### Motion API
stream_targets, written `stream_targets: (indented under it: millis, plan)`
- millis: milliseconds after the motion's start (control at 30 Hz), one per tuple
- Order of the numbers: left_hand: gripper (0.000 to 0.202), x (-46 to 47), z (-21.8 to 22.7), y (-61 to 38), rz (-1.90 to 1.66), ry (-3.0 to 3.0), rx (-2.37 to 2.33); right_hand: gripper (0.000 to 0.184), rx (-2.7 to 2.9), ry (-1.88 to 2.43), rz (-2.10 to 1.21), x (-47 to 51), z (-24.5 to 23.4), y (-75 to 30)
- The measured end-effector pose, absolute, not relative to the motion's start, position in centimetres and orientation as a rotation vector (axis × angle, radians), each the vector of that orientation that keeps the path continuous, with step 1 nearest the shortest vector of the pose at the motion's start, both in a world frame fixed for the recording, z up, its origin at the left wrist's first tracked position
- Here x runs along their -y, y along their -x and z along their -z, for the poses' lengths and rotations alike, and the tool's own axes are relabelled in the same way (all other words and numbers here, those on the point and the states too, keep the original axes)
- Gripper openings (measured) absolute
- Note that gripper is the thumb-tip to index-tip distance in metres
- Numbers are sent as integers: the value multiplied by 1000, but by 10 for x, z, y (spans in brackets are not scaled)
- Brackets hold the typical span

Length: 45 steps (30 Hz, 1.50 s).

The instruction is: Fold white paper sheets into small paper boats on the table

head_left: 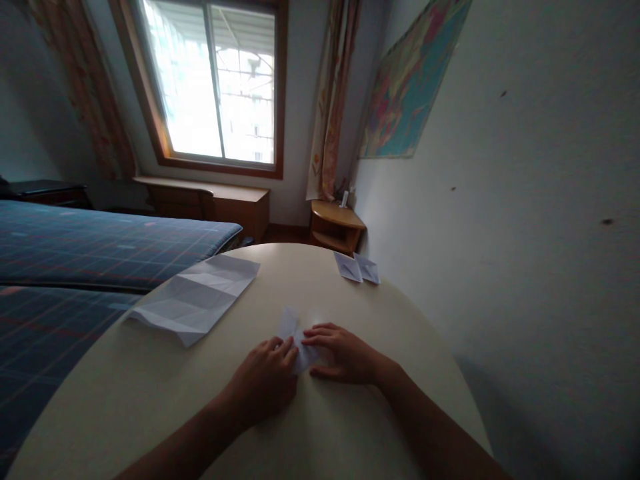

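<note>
A small piece of folded white paper [301, 360] lies on the table in front of me, its upper flap pointing away. My left hand [267, 377] is closed on its left side, fingers curled and pressing at the fold. From the right, my right hand [345, 357] reaches over the paper with fingers stretched out, fingertips touching it and the thumb apart near its lower edge. Both hands hide parts of the paper, so its full shape cannot be seen.
A large creased sheet of paper [200, 300] lies at the table's left edge. Two folded paper pieces [357, 268] sit at the far right. The round cream table [400, 347] stands between a bed [100, 247] and a white wall [525, 280].
</note>
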State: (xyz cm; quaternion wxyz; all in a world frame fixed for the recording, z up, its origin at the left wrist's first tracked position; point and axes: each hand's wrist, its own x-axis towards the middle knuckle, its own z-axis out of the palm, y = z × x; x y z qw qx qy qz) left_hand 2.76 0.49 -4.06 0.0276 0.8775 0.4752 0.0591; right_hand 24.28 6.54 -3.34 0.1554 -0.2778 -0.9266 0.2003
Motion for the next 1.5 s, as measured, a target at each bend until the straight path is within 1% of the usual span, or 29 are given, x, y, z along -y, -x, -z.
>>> stream_targets:
  millis: [67,167,233,300,400,467,567,667,767,833,967,1100,1167,1200,1300,1333,1367,1500]
  plan:
    - [38,-5,42,-29,-156,-2711,-1459,52,2660,789,-558,-66,35,-243]
    - [48,-6,45,-28,-147,-2731,-1427,48,2663,766,-517,-68,40,-243]
    - [56,-7,46,-26,-154,-2747,-1397,43,2666,754,-488,-70,43,-242]
    - [58,-8,48,-23,-180,-2758,-1363,37,2669,758,-453,-71,45,-239]
    - [49,-10,50,-19,-232,-2758,-1347,26,2636,791,-398,-74,48,-235]
    - [41,-11,52,-18,-250,-2753,-1349,23,2602,800,-394,-76,49,-233]
    - [43,-12,54,-18,-239,-2757,-1343,25,2595,753,-420,-77,48,-235]
    - [52,-13,55,-19,-209,-2762,-1341,33,2615,701,-433,-76,46,-238]
    - [56,-14,51,-16,-221,-2741,-1340,41,2619,696,-417,-74,46,-239]
    - [53,-15,47,-14,-246,-2714,-1314,37,2610,723,-390,-75,48,-238]
    - [42,-14,41,-11,-275,-2689,-1272,22,2601,743,-337,-78,51,-237]
    - [45,-15,45,-13,-322,-2733,-1236,12,2573,665,-301,-77,46,-238]
    - [42,-17,49,-13,-368,-2732,-1247,10,2562,636,-316,-75,44,-238]
    - [41,-18,51,-13,-389,-2730,-1251,14,2555,639,-333,-74,44,-238]
    - [41,-21,56,-12,-449,-2720,-1272,37,2514,717,-348,-75,48,-236]
    - [41,-22,56,-11,-474,-2717,-1277,41,2502,742,-334,-76,51,-236]
    - [42,-22,57,-10,-503,-2711,-1279,40,2498,759,-319,-78,53,-236]
    - [41,-24,56,-6,-628,-2633,-1335,22,2502,873,-308,-84,54,-237]
